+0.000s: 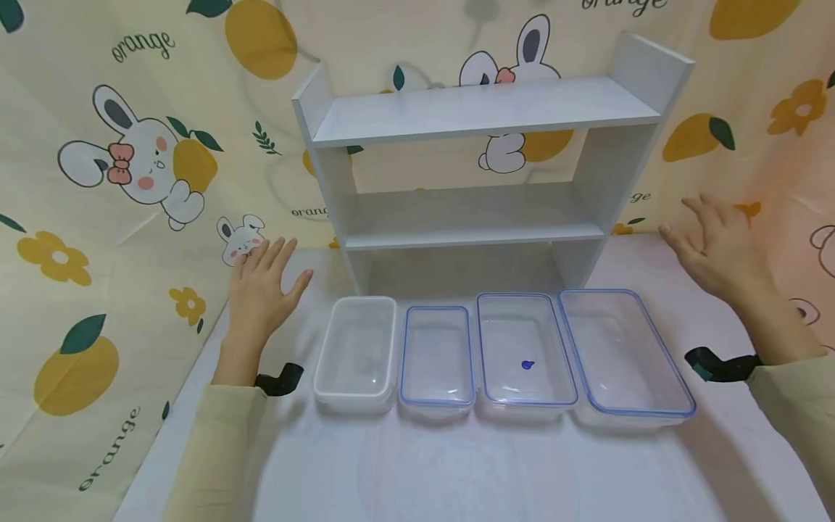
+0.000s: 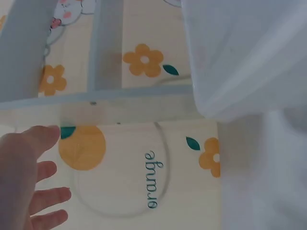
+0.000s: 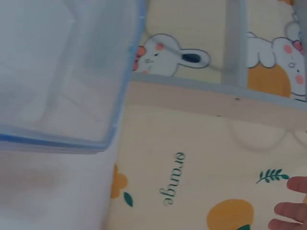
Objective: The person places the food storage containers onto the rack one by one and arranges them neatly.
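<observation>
My left hand (image 1: 261, 290) is held out at the left of the table with fingers spread, holding nothing. The nearest container to it is a clear box with a white rim (image 1: 355, 348). On the far right, my right hand (image 1: 720, 250) is likewise extended and bare, beside a large clear box with a blue rim (image 1: 629, 355). Between these stand a small blue-rimmed box (image 1: 437, 355) and a mid-sized blue-rimmed box (image 1: 525, 326) with a small blue mark. In the left wrist view the fingers (image 2: 50, 194) are relaxed; the right wrist view catches only some fingertips (image 3: 290, 211).
A white shelf unit (image 1: 483, 112) with two visible boards stands behind the row of boxes. Patterned cloth (image 1: 150, 290) with rabbits and oranges hangs behind and to the left. The white tabletop (image 1: 417, 471) extends in front of the boxes. Each wrist wears a black camera mount (image 1: 280, 379).
</observation>
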